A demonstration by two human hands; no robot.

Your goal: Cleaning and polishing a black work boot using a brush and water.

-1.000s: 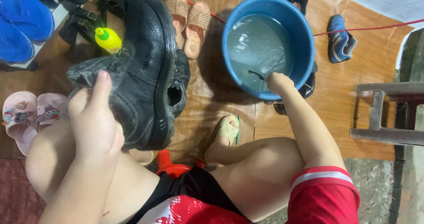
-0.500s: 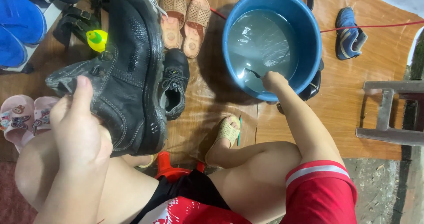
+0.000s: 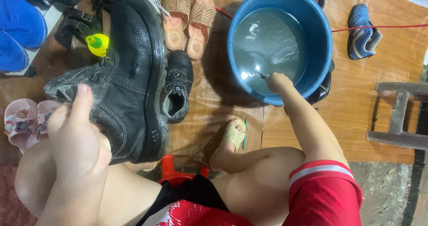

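A large black boot [image 3: 129, 74] is held up by the left hand [image 3: 76, 137], which is clasped round its heel end with the thumb raised along the back; the sole faces right and the toe points to the far side. Compared with a second ago, the boot has been turned and lifted further into view, so that more of its side and laces is shown and the yellow bottle [image 3: 98, 44] behind it on the far left is less hidden. The second black boot [image 3: 177, 85] is left lying on the brown floor sheet [image 3: 214, 101], just right of the held one, its opening facing up.

The right hand [image 3: 277, 81] is reached over the near rim of the blue basin [image 3: 322, 43] and dipped at the water's edge. It appears closed on a thin dark thing in the water, but what is gripped cannot be told. This hand has hardly moved over the last second, only the boot side having shifted; the work is judged to be at the wetting stage, with scrubbing of the boot not yet begun.

A pair of tan sandals [image 3: 187, 23] lies on the far side between boot and basin, a blue shoe [image 3: 362, 32] at the far right, and pink sandals [image 3: 22, 121] at the left edge.
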